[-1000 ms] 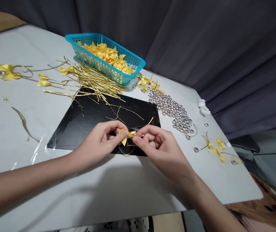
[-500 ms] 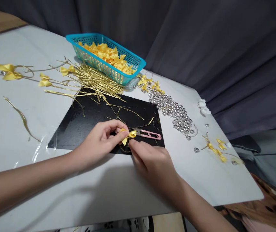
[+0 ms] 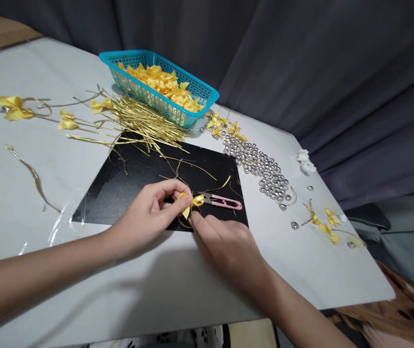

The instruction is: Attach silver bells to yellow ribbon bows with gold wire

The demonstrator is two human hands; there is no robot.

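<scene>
Curtains (image 3: 301,72) are hung behind the worktop (image 3: 138,299), toward whose front edge the bow (image 3: 199,199) is clamped by the fingers of the left hand (image 3: 158,205), seemingly steadied by it alone since the right hand (image 3: 229,241), its fingers' hold unclear, was shifted beneath the bow.

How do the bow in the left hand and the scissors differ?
The bow is yellow; the scissors have a pink handle. The bow is pinched in the left hand; the scissors lie on the black board. The bow is looped and folded; the scissors are long and slim. Both show against the board.
</scene>
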